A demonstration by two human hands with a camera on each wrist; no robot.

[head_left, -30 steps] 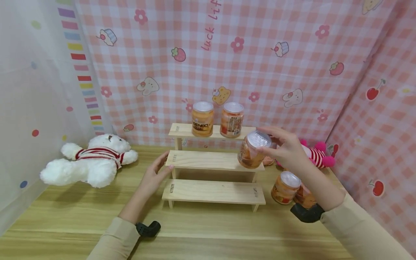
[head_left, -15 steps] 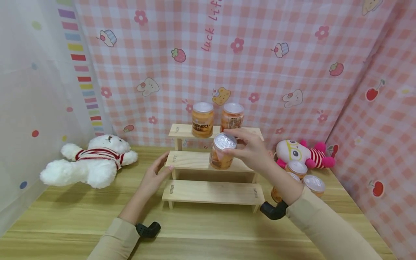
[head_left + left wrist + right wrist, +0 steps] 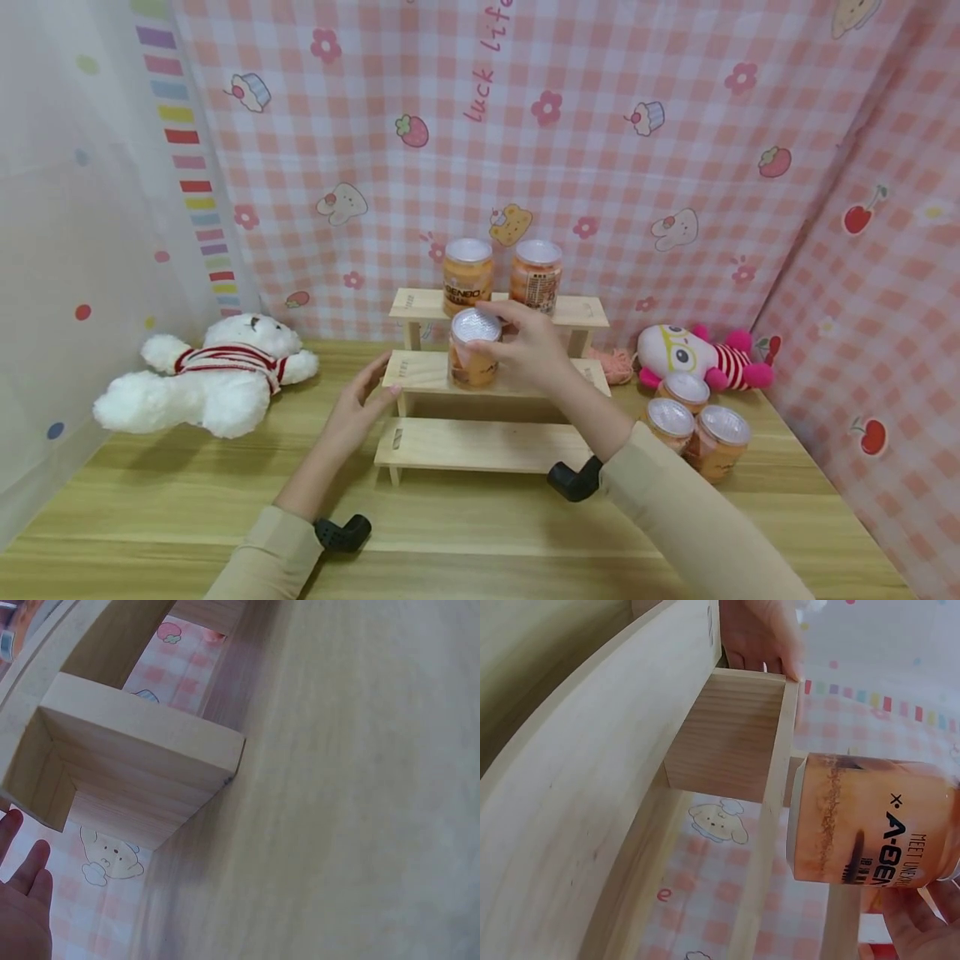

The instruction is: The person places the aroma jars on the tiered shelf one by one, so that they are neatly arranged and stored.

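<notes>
Pink doll (image 3: 701, 358) (striped) behind three jars (image 3: 670, 422), right of shelf (image 3: 487, 444)

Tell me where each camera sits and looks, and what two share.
Head: on the head, facing forward and down at the tiered pale wooden shelf; beige sleeves, left grip, right grip show.
Left wrist: on it, facing the shelf's end; left grip partly shows.
Right wrist: on it, facing the held orange cylindrical jar; both grips partly show.
Head and right wrist share jar and shelf.
</notes>
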